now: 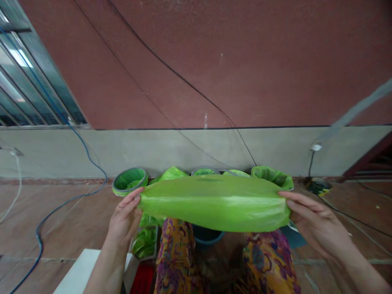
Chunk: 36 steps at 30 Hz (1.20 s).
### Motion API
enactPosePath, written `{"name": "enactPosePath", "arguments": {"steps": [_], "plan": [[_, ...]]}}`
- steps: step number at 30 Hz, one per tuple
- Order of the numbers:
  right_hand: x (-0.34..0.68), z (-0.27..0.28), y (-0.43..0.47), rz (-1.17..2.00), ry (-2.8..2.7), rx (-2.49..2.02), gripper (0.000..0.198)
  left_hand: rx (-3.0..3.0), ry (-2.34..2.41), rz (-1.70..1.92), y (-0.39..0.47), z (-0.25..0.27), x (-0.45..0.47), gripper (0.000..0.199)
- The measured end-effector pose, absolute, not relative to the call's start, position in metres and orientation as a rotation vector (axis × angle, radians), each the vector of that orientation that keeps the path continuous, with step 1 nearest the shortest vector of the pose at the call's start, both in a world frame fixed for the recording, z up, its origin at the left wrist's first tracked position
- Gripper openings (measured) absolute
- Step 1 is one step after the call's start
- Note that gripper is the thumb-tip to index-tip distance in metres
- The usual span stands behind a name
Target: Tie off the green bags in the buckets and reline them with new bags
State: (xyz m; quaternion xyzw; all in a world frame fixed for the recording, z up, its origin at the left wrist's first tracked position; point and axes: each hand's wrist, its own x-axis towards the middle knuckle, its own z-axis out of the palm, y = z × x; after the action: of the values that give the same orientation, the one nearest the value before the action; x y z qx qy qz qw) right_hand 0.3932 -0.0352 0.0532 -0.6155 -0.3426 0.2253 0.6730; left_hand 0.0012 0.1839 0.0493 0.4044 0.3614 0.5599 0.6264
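Observation:
A bright green plastic bag (214, 208) is stretched sideways in front of me, above my knees. My left hand (125, 212) pinches its left end between thumb and fingers. At the opposite end, my right hand (312, 216) grips the other edge the same way. The bag bulges a little along its lower side. Below it, a dark bucket with a blue rim (208, 237) shows between my patterned trouser legs (174, 257), partly hidden by the bag.
Along the wall stand several bins with green liners, among them a left bin (130, 179) and a right one (272, 177). A crate of green bags (145, 243), a white box (79, 271) and a red container (142, 279) sit at left. A blue cable (73, 200) crosses the floor.

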Motion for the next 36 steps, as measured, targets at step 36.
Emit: {"name": "enactPosePath", "arguments": {"steps": [36], "plan": [[0.402, 0.056, -0.043, -0.53, -0.655, -1.92, 0.04, 1.808, 1.344, 1.536, 0.185, 0.063, 0.095, 0.016]]}}
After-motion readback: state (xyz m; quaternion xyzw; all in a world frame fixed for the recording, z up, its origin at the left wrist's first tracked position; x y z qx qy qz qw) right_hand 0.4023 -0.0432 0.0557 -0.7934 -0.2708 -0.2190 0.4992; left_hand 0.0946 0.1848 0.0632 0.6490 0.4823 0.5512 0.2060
